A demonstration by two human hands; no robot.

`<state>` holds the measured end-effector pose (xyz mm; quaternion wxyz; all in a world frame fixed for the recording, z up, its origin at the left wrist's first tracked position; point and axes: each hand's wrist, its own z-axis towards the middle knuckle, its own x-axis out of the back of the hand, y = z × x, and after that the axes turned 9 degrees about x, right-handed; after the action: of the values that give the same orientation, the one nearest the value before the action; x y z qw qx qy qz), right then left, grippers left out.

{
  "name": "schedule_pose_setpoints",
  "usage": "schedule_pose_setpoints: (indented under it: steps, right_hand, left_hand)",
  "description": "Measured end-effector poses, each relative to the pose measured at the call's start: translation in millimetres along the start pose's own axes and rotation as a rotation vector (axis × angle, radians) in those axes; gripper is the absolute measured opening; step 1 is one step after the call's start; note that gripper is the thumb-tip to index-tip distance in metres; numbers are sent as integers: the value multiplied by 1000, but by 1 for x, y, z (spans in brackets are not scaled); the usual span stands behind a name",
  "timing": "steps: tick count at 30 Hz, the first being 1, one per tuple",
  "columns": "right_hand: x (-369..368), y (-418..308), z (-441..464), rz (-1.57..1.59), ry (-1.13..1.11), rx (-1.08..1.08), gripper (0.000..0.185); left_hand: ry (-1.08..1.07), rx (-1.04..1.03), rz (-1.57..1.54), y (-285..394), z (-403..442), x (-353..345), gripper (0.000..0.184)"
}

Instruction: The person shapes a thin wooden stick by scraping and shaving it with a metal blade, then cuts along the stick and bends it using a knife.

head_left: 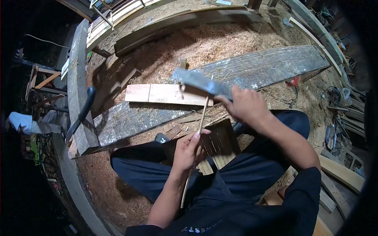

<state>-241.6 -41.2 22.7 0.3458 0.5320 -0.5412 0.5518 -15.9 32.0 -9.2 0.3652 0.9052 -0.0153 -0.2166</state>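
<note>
My left hand [189, 151] is closed around a thin wooden stick [203, 114], which slants up from my lap towards the work plank. My right hand [250, 106] grips a broad-bladed chopping knife [202, 83], blurred by motion; its handle is mostly hidden in my fingers. The blade lies across the upper end of the stick, though I cannot tell if they touch. Just behind that end, a pale wooden board [157, 93] with a line across it rests on the long weathered plank [271, 65].
A curved tool with a black handle [87, 104] leans by a thick post [78, 78] at the left. Wood shavings [224, 39] cover the ground. Beyond the post is another person [21, 122]. Wooden pieces [342, 173] and cables [334, 96] lie to the right.
</note>
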Motion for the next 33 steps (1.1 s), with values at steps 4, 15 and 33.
schedule_pose_setpoints:
  steps: [4,15,33]
  right_hand:
    - [-8,-7,-9,-28,35,65,71]
    - [0,-11,-12,0,-82,54,70]
    - [17,14,-5,48,23,-92,71]
  left_hand:
    - [-16,-30,-13,-1,1,2,36]
    - [77,-25,44,5,-1,-3,33]
    - [39,-10,96,5,-7,2,39]
